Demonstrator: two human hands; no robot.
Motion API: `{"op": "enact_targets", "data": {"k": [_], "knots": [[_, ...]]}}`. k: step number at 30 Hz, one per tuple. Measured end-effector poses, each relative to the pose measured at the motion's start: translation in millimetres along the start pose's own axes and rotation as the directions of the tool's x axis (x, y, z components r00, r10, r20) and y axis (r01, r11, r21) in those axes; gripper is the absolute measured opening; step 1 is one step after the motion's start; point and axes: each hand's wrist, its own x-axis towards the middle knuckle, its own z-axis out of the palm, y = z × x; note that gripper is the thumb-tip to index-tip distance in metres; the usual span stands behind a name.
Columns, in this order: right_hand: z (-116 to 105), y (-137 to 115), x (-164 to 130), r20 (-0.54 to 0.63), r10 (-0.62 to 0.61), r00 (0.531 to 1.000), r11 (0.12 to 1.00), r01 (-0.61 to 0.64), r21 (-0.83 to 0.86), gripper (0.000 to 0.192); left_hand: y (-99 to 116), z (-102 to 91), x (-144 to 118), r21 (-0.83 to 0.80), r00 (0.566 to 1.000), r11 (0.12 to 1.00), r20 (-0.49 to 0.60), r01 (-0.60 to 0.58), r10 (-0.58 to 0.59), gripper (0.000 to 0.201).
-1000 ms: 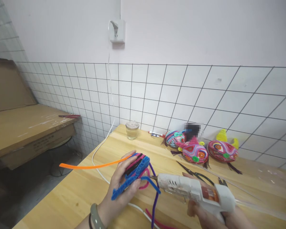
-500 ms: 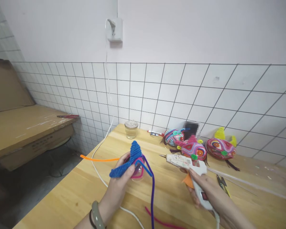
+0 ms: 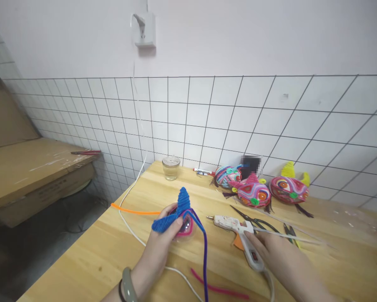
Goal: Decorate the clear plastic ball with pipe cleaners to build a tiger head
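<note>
This looks like a small craft workroom. A wooden worktable (image 3: 113, 251) stands against a white tiled wall (image 3: 207, 121), carrying a hot glue gun (image 3: 239, 235), scissors (image 3: 254, 220), loose pipe cleaners (image 3: 220, 288) and finished, brightly wrapped figures (image 3: 272, 191). Flattened cardboard (image 3: 27, 163) lies nearby.

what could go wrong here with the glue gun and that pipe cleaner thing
The glue gun lies on the table under the right hand, nozzle aimed at the left hand; a bump could burn fingers or drip glue on the wood. Its cord runs under the left arm and could snag. The purple stem dangling from the craft could catch the nozzle.
</note>
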Motion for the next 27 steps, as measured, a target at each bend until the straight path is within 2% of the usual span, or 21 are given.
{"op": "enact_targets", "data": {"k": [2,3,6,11,20,27], "knots": [[-7,-17,-8,-0.093,-0.198,0.976,0.979,0.202,0.04,0.03,-3,0.7,-3,0.106,0.999,0.994,0.038,-0.035,0.032,0.039],[-8,-26,-12,-0.102,-0.283,0.954,0.951,0.293,0.098,0.025,-4,1.4,-4,0.153,0.997,0.987,0.058,-0.054,0.046,0.039],[-3,-52,-26,-0.177,-0.441,0.88,0.857,0.471,0.208,0.017,-7,3.8,-9,0.264,0.99,0.96,0.126,-0.097,0.065,0.041],[10,-69,-38,-0.19,-0.446,0.874,0.848,0.481,0.221,0.018,-12,6.3,-14,0.34,0.968,0.922,0.225,-0.185,0.112,0.04],[16,-75,-40,-0.316,-0.543,0.778,0.791,0.6,0.117,0.027,-10,9.7,-21,0.407,0.97,0.895,0.222,-0.182,0.097,0.042],[20,-75,-42,-0.342,-0.498,0.797,0.809,0.569,0.149,0.021,-11,9.4,-23,0.41,0.969,0.891,0.221,-0.197,0.113,0.04]]}}
